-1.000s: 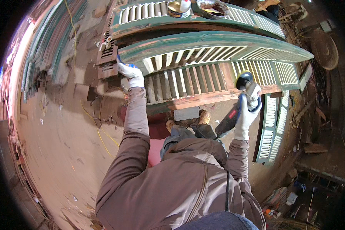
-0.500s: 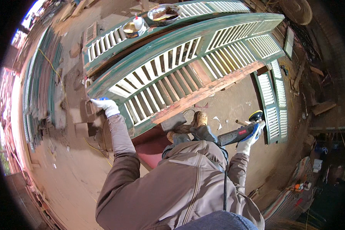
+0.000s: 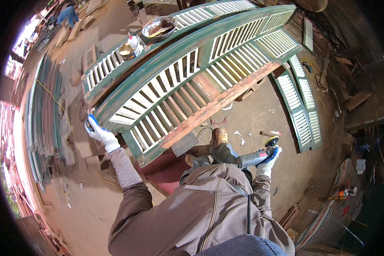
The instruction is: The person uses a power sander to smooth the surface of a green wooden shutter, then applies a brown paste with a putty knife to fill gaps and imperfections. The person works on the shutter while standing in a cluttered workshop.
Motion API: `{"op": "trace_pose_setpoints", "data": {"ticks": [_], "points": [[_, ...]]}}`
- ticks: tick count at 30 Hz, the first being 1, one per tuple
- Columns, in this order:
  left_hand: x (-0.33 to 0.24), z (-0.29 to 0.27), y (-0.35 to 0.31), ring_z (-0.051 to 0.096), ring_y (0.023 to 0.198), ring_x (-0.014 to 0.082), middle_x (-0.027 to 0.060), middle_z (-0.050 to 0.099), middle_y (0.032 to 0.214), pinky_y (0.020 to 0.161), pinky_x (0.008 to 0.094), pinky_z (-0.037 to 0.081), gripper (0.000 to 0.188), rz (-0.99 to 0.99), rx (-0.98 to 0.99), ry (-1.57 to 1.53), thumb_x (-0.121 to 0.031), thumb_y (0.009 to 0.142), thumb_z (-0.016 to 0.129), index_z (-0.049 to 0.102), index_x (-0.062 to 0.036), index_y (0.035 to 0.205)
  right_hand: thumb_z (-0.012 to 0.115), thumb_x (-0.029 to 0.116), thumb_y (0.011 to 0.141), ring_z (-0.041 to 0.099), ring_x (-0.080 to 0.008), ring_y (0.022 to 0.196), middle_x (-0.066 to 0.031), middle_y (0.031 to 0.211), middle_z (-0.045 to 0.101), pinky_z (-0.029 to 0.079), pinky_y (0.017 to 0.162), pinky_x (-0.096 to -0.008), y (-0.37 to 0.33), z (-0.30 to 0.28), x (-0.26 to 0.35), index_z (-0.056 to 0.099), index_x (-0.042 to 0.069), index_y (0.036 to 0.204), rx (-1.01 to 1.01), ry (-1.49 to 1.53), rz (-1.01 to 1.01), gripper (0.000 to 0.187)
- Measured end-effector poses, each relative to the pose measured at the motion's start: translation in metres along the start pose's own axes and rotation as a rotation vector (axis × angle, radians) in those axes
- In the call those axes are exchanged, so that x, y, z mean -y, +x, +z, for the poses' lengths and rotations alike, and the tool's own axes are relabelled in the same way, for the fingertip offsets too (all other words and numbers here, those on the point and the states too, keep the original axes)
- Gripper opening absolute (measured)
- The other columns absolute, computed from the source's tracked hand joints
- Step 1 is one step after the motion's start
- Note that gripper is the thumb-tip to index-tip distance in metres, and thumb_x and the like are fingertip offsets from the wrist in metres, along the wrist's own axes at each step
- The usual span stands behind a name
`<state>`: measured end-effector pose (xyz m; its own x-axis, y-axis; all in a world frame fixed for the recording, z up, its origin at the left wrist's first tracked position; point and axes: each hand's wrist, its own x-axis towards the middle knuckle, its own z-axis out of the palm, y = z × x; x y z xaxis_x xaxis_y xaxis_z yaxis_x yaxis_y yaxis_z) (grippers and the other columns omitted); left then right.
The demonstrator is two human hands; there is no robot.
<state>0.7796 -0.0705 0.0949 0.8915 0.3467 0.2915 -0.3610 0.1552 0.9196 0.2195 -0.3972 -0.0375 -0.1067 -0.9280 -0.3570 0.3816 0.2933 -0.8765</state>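
My left hand (image 3: 101, 135), in a white glove with blue palm, is beside the near-left end of a louvered green shutter (image 3: 192, 70). Its fingers look loosely apart with nothing seen in them; whether they touch the shutter edge is unclear. The shutter has white slats and a lower rail stripped to reddish bare wood. On the right, my gloved right hand (image 3: 269, 161) is wrapped round the head end of a grey angle grinder (image 3: 249, 159). The grinder's round yellow-rimmed disc (image 3: 272, 141) points away from my body, apart from the shutter.
Behind lies another green shutter (image 3: 104, 68), carrying a bowl of dark stuff (image 3: 159, 28) and a small tub (image 3: 126, 50). More green shutters (image 3: 301, 117) lie at right. A stack of shutters (image 3: 47, 115) stands left, crossed by a yellow cord. A person in blue (image 3: 67, 16) bends far left.
My left hand has shifted left off the shutter's end. The grinder has come closer to my body and away from the shutters at right. The whole view has turned slightly.
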Motion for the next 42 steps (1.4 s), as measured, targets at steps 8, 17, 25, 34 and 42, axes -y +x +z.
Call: {"op": "trace_pose_setpoints", "data": {"ticks": [8,17,25,34,42], "points": [[-0.006,0.006,0.000,0.062,0.113,0.0212,0.0124,0.066,0.123,0.103,0.0356,0.048,0.028,0.170,0.052,0.124,-0.019,0.101,0.066,0.062,0.0019,0.119,0.052,0.065,0.097,0.056,-0.0162,0.073,0.0033,0.091,0.050,0.053,0.065,-0.0373,0.024,-0.033,0.008,0.049,0.022,0.101,-0.101,0.052,0.047,0.043],[-0.041,0.030,-0.009,0.066,0.092,0.0339,0.0162,0.070,0.097,0.085,0.0474,0.052,0.033,0.615,0.071,1.321,-0.033,0.102,0.059,0.071,-0.0036,0.094,0.053,0.067,0.095,0.057,-0.0167,0.072,0.0017,0.095,0.049,0.053,0.062,-0.0362,0.113,-0.018,0.024,0.049,0.023,0.107,-0.020,0.091,0.150,0.046],[-0.020,0.143,-0.056,0.066,0.081,0.0349,0.0123,0.072,0.090,0.080,0.0459,0.050,0.033,0.950,0.156,1.560,-0.039,0.099,0.063,0.072,-0.0094,0.088,0.053,0.055,0.101,0.055,-0.0129,0.076,0.0031,0.090,0.048,0.051,0.066,-0.0338,0.226,0.030,0.067,0.049,0.023,0.105,0.195,-0.053,0.050,0.032],[-0.011,0.133,-0.058,0.065,0.080,0.0360,0.0124,0.068,0.081,0.074,0.0518,0.047,0.035,0.858,0.109,1.529,-0.041,0.097,0.061,0.069,-0.0110,0.079,0.057,0.044,0.102,0.051,-0.0101,0.067,0.0045,0.082,0.046,0.051,0.060,-0.0322,0.265,0.169,0.092,0.050,0.017,0.105,0.413,-0.069,0.168,0.028],[-0.022,0.141,-0.072,0.059,0.069,0.0324,0.0087,0.060,0.071,0.067,0.0469,0.045,0.035,0.908,0.097,1.552,-0.034,0.094,0.066,0.059,-0.0128,0.068,0.075,0.020,0.092,0.060,-0.0137,0.077,-0.0004,0.095,0.063,0.053,0.070,-0.0347,0.279,0.320,-0.003,0.065,0.013,0.109,0.369,0.045,-0.004,0.021]]}}
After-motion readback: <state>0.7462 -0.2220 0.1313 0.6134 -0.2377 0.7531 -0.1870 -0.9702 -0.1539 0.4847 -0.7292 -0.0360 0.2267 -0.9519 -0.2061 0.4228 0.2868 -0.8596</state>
